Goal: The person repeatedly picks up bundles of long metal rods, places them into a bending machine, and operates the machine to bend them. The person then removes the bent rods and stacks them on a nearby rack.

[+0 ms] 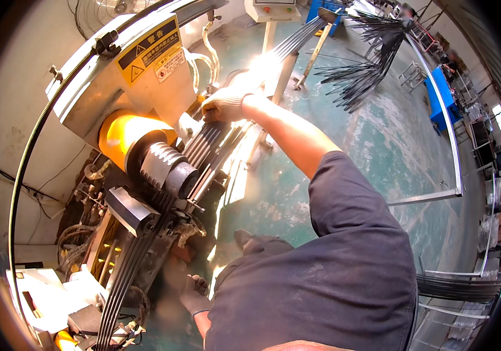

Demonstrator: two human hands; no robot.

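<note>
My right hand (224,107), in a light work glove, is closed over a row of long dark metal bars (202,144) beside the machine. The bars run side by side from the far upper right, past the machine's dark ribbed roller (165,162), and down to the lower left (116,298). Strong glare partly hides them just beyond my right hand. My left hand (195,293), also gloved, hangs low beside my leg. Its fingers are loosely bent and apart, with nothing seen in them, and it touches no bar.
The machine's pale housing (139,73) with a yellow warning label stands close on the left. A steel block (130,209) and hoses lie below. At upper right, a large bundle of dark bars (373,55) spreads beside a metal frame (446,126) and a blue cabinet (442,99).
</note>
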